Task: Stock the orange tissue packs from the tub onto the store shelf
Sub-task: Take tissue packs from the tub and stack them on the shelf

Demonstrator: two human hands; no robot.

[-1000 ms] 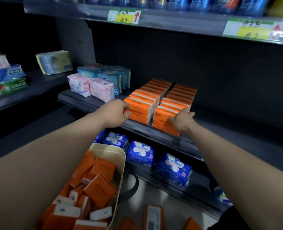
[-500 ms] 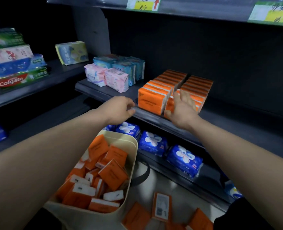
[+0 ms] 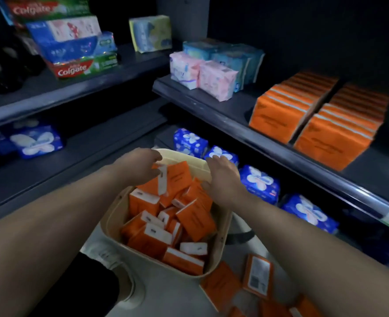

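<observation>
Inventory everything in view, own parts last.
tub: one, cream, on the floor
loose orange packs: many, orange, jumbled in the tub
shelved orange packs: two rows, orange, on the shelf, right
floor orange packs: several, orange, right of the tub
pink packs: two, pink, shelf, left of the rows
pale blue packs: several, pale blue, behind the pink packs
blue packs: several, blue and white, below the shelf
toothpaste boxes: a stack, mixed colours, left-hand shelf
shoe: one, white, left of the tub
left grip: one, over the tub, fingertips at the top pack
right grip: one, over the tub's right rim, fingers spread
</observation>
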